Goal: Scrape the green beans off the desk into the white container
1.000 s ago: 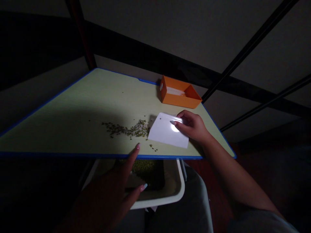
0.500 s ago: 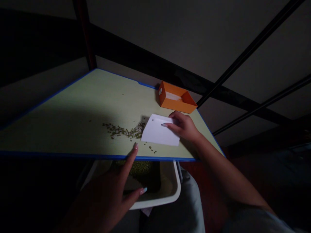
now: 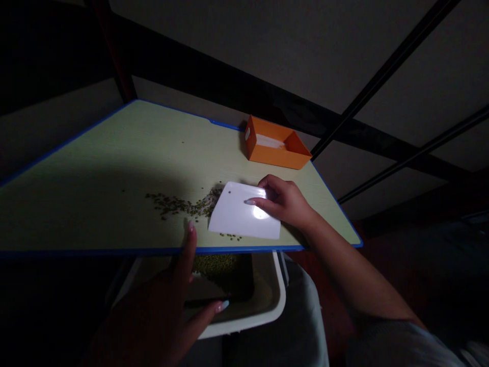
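Note:
My right hand (image 3: 287,201) grips a white plastic scraper (image 3: 244,216) by its upper right part, thumb on top. The scraper's left edge meets a scattered strip of small green beans (image 3: 179,205) on the pale tabletop, and a few more beans lie along its lower edge. My left hand (image 3: 179,290) is at the table's near edge with thumb and index finger spread, holding nothing. Its index fingertip is just below the strip of beans. Beneath the edge, a white basin (image 3: 280,295) holds a mass of green beans (image 3: 219,267), partly hidden by my left hand and the table.
An orange open box (image 3: 278,155) with something pale inside stands at the table's back right corner. Blue edging runs round the table (image 3: 126,148). Dark-framed panels rise behind it. My leg (image 3: 305,316) is beside the basin. The light is dim.
The scraper has moved slightly left and nearer the table's front edge in my right hand, and now shows a bright glare. My left hand has shifted left. The camera view has turned slightly.

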The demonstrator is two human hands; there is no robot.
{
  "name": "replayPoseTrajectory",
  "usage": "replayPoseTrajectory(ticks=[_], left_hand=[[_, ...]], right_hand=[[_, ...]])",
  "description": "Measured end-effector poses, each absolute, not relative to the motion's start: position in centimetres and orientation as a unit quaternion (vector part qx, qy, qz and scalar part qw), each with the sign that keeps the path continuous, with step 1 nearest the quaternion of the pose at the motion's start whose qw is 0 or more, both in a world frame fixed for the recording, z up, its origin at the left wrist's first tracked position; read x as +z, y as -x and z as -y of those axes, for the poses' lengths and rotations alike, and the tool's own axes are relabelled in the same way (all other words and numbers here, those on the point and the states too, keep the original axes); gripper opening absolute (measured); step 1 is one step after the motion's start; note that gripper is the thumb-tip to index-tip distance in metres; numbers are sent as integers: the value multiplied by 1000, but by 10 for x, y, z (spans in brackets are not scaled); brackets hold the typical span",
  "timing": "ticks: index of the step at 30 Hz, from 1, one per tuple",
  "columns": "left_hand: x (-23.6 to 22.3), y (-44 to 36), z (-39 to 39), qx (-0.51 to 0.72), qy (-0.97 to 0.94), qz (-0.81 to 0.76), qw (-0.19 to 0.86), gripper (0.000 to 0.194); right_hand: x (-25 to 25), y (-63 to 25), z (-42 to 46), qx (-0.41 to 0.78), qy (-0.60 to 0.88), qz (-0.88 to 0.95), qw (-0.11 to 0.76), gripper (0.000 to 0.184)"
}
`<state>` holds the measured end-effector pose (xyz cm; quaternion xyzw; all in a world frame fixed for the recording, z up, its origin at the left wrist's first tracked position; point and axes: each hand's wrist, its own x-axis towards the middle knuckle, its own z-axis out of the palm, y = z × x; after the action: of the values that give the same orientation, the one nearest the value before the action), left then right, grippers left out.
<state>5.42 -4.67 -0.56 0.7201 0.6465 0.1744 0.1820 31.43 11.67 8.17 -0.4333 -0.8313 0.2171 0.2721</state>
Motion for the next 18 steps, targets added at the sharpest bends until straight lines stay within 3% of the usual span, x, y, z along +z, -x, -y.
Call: replayPoseTrajectory(ticks=[12,18], left_hand=[[17,-62,46,81,-669,-696,248,105],[21,-62,40,52,-653,-698,288,113]], right_hand=[[80,-312,-118,243,384,858,239,35],[76,-314,-125,287,349,852,264,37]])
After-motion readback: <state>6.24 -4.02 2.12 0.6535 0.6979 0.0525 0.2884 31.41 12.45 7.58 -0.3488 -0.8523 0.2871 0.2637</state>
